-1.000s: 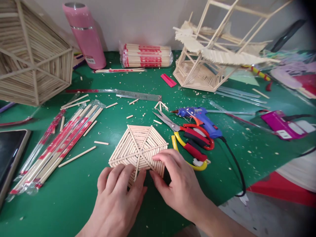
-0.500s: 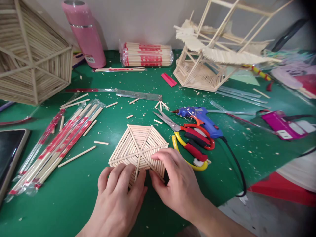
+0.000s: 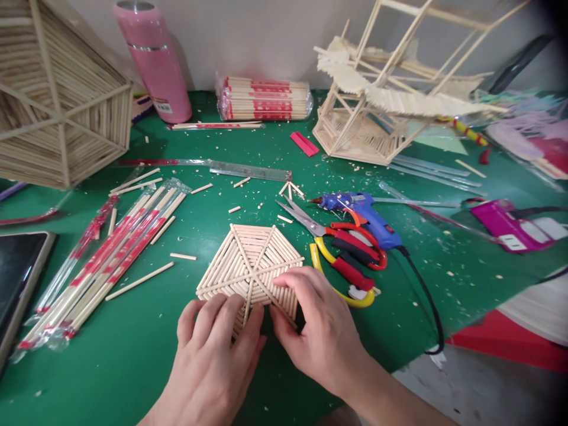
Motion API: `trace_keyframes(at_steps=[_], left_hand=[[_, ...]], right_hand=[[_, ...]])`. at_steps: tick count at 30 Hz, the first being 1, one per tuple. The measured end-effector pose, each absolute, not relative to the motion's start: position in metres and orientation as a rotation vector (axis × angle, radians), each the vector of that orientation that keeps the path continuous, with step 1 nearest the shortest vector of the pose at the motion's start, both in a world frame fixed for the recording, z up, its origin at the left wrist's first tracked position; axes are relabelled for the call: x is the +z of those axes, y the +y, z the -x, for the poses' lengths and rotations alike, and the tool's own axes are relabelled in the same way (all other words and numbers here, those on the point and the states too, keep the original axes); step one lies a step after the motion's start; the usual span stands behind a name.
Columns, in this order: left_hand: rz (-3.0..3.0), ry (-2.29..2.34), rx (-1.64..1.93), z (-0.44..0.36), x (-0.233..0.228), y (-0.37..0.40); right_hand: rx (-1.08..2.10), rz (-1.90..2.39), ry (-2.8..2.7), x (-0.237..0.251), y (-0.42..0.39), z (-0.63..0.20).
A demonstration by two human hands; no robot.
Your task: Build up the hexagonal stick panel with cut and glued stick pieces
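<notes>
1. I see a pale, plain wall (image 3: 266, 35) running behind the far edge of the work surface.
2. The table (image 3: 133, 355) is covered in green, speckled with small wood offcuts.
3. At the lower right, past the table's edge, I see grey floor (image 3: 479, 390).
4. Light is even and soft; shadows on the green are faint.

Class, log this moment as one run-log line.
left hand: on hexagon panel near edge | right hand: fingers on panel's right side | scissors, glue gun beside
</notes>
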State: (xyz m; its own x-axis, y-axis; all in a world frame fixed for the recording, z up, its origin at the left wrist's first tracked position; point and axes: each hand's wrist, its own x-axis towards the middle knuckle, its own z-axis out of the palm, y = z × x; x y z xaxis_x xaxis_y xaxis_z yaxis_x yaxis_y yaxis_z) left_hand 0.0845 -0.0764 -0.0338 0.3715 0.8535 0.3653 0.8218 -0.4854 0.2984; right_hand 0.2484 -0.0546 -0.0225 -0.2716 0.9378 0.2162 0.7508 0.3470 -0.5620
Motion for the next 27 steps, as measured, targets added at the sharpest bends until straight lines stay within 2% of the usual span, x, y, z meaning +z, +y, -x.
trace_keyframes(at_steps=[27], left_hand=[[-2.681, 1.489, 0.605, -0.0775, -0.0327, -0.0769]], right_hand=[[0.492, 1.477, -2.094, -0.0224, -0.0529, -0.2473]])
